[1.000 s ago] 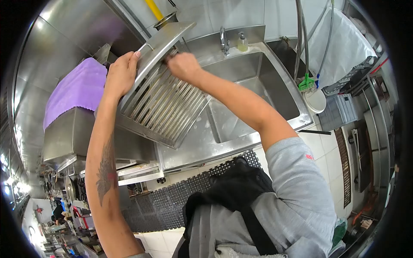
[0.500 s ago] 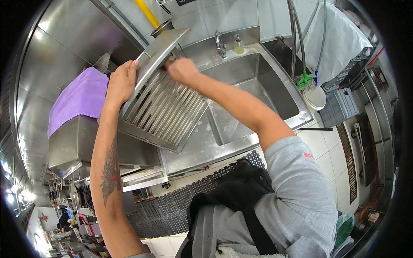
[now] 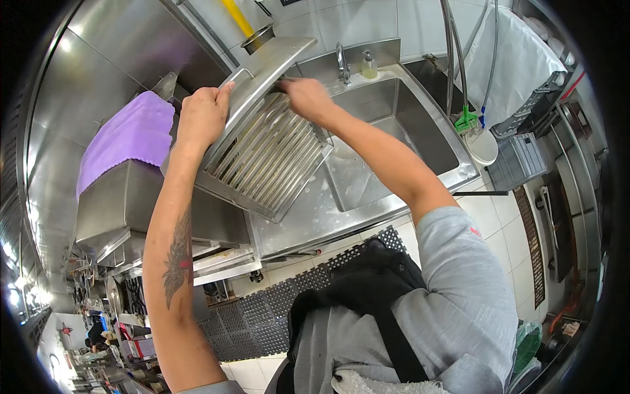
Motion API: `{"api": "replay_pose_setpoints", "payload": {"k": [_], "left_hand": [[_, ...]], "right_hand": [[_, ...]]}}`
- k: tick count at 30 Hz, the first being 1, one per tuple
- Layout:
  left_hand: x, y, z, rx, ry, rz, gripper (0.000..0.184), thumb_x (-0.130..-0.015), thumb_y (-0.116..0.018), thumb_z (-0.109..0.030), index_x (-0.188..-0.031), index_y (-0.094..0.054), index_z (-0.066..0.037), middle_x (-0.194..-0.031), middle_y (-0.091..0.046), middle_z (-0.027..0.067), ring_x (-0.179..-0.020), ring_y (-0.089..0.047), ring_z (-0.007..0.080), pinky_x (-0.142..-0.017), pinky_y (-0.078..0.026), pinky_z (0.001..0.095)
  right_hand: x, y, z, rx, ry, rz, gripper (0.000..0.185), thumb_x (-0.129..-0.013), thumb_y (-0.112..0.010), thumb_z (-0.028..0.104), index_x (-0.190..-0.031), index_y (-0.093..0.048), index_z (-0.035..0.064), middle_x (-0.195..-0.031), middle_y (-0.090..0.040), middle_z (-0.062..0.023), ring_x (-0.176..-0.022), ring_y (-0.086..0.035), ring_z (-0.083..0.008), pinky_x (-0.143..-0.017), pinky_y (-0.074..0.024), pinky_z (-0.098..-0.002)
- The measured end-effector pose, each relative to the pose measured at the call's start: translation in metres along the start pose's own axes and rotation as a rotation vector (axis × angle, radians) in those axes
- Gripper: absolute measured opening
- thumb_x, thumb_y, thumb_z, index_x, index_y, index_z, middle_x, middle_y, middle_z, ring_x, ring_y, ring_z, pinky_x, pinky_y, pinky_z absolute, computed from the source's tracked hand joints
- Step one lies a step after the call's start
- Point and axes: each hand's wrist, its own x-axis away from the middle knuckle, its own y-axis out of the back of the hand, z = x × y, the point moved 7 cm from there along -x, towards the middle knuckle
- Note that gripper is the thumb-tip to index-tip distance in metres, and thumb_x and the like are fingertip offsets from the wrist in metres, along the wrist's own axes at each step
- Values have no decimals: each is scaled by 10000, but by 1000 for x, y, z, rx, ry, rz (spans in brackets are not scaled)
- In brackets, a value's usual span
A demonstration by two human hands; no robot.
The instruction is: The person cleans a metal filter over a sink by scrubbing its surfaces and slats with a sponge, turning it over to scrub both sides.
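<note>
A slatted metal filter panel point(image 3: 272, 157) stands tilted over the steel counter, left of the sink basin. My left hand point(image 3: 205, 117) grips its upper left edge, close to a small wire handle point(image 3: 244, 73). At the panel's upper right inner side is my right hand point(image 3: 303, 98), fingers closed round something dark and blurred that I cannot make out. A purple cloth point(image 3: 128, 139) lies over a steel box point(image 3: 108, 213) to the left of my left hand.
The sink basin point(image 3: 387, 144) has a tap point(image 3: 342, 62) and a soap bottle point(image 3: 369, 65) behind it. On the right are a green-headed tool point(image 3: 466, 122), a white bucket point(image 3: 482, 148) and a grey crate point(image 3: 518, 162). A black mat point(image 3: 262, 318) covers the floor.
The panel and both my hands have shifted to the right in view. My right hand still works along the panel's inner upper side, slightly higher in view than half a second ago.
</note>
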Motion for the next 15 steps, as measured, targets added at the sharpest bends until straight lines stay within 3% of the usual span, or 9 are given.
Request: {"api": "replay_pose_setpoints", "payload": {"k": [2,4,6,9,11,13,14,15], "left_hand": [[6,11,3,-31,-18,1,603,-1031,-536,-456,-730,-648,55,-727,-633,304,-751,-632,498,-757,-498,541],[16,16,5,-82,-25,31,631,-1033,-531,-475,-705,-643,52,-717,-612,312,-717,-608,498,-721,-480,547],[21,17,4,-111,0,29,635,-1034,-527,-476,-704,-642,53,-701,-600,303,-704,-594,493,-712,-478,537],[27,14,-10,-152,-64,-21,617,-1030,-543,-455,-708,-640,63,-719,-608,277,-706,-586,469,-707,-483,506],[31,14,-22,-160,-116,-66,597,-1026,-563,-432,-713,-640,71,-754,-628,259,-721,-592,449,-710,-488,485],[38,17,-28,-44,-111,-102,525,-1011,-618,-350,-722,-636,88,-889,-663,216,-759,-620,375,-718,-491,423],[42,20,-27,-31,12,-62,486,-1006,-633,-312,-737,-647,92,-952,-668,209,-787,-632,340,-727,-488,396],[44,21,-26,-17,131,-31,446,-1001,-649,-274,-753,-659,97,-1015,-674,202,-815,-643,305,-735,-485,370]], "right_hand": [[38,33,-14,-141,-141,-164,370,-847,-541,84,-1184,-693,64,-1084,-724,-173,-975,-687,-397,-823,-561,-473],[72,46,-55,-226,-509,-163,401,-840,-556,99,-1215,-694,61,-1076,-727,-197,-1007,-676,-417,-848,-539,-500],[104,9,-128,-212,-777,-278,359,-857,-582,117,-1186,-711,53,-1055,-723,-236,-1001,-679,-417,-866,-529,-498],[136,-101,-167,-531,-956,-72,322,-886,-589,137,-1164,-713,33,-1006,-733,-238,-977,-694,-391,-871,-524,-454],[155,-189,-167,-1100,-1043,-181,313,-915,-588,108,-1203,-694,46,-937,-715,-126,-929,-656,-232,-802,-493,-355],[146,-155,-131,-1197,-1154,-171,325,-910,-610,128,-1203,-687,12,-1041,-709,-134,-1017,-623,-219,-888,-473,-329],[145,-169,-126,-1208,-1170,-143,325,-910,-610,128,-1203,-687,12,-1041,-709,-134,-1017,-623,-219,-888,-473,-329],[138,-187,-122,-1142,-1129,22,332,-910,-612,131,-1211,-683,11,-1044,-714,-146,-1023,-634,-241,-899,-476,-338]]}}
